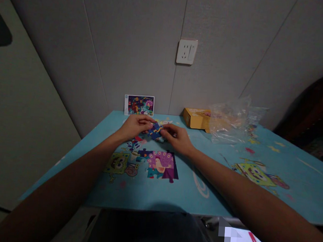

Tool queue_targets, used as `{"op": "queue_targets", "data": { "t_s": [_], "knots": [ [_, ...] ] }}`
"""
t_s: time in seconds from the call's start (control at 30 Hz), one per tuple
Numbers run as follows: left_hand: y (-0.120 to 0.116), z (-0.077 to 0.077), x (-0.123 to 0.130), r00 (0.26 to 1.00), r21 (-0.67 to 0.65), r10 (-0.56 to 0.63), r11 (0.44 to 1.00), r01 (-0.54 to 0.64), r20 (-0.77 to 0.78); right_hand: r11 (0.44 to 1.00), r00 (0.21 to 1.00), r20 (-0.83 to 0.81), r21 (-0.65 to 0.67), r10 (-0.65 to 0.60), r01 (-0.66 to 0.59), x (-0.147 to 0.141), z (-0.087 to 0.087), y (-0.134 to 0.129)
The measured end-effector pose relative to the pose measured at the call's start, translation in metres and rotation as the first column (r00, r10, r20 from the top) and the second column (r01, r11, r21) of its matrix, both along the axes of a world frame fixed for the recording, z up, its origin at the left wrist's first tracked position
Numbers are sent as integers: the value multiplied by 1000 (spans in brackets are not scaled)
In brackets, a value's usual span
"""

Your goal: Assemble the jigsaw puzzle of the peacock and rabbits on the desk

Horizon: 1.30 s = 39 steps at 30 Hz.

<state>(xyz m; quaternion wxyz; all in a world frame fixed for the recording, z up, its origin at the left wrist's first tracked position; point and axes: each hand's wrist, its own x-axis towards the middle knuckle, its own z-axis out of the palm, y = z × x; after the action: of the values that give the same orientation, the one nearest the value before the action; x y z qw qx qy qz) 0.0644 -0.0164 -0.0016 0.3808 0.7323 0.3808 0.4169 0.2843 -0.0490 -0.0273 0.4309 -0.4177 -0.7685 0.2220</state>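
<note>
Both my hands hold dark blue jigsaw puzzle pieces (155, 131) with yellow marks, raised over the far middle of the table. My left hand (136, 126) pinches them from the left between thumb and fingers. From the right, my right hand (178, 138) pinches the other edge. Whether the pieces are joined I cannot tell. Nearer to me, a joined puzzle section (161, 165) with a pink peacock-like bird lies flat on the table, a dark blue strip reaching out at its upper left. More pieces seem to lie beneath my hands, partly hidden.
The blue table (178, 198) has printed cartoon figures. A picture card (140, 106) leans on the wall at the back. Right of it stand a yellow box (197, 118) and a crumpled clear plastic bag (228, 121). A socket (187, 51) is on the wall.
</note>
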Motion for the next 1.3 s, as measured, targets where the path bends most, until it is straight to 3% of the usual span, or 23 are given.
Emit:
{"op": "queue_targets", "data": {
  "t_s": [0.17,0.4,0.53,0.67,0.8,0.9,0.97,1.13,1.3],
  "knots": [
    [-11,-2,10,983,-53,-181,982,180,-30,958,967,-214,-216,140,-187,2,-3,-1],
    [-5,0,-1,984,-20,-131,991,129,-122,936,937,-329,-280,116,-214,2,-5,4],
    [-4,0,-4,968,-13,-162,987,163,-191,954,962,-237,-234,131,-188,3,-4,1],
    [-4,1,-7,921,-89,-256,967,240,-294,977,986,-127,-173,107,-129,6,-6,2],
    [-5,5,-11,777,-168,-341,940,298,-529,995,996,14,-52,86,-85,9,-7,5],
    [-7,7,-11,647,-233,-399,915,330,-650,984,983,121,97,139,-151,12,-3,5],
    [-9,7,-9,606,-242,-406,910,337,-683,967,965,206,158,164,-198,12,1,3],
    [-13,7,-3,584,-239,-387,918,317,-713,966,938,330,188,106,-175,9,6,-1],
    [-16,9,-1,586,-234,-393,914,331,-709,909,885,412,243,219,-338,6,2,-2]
  ]
}}
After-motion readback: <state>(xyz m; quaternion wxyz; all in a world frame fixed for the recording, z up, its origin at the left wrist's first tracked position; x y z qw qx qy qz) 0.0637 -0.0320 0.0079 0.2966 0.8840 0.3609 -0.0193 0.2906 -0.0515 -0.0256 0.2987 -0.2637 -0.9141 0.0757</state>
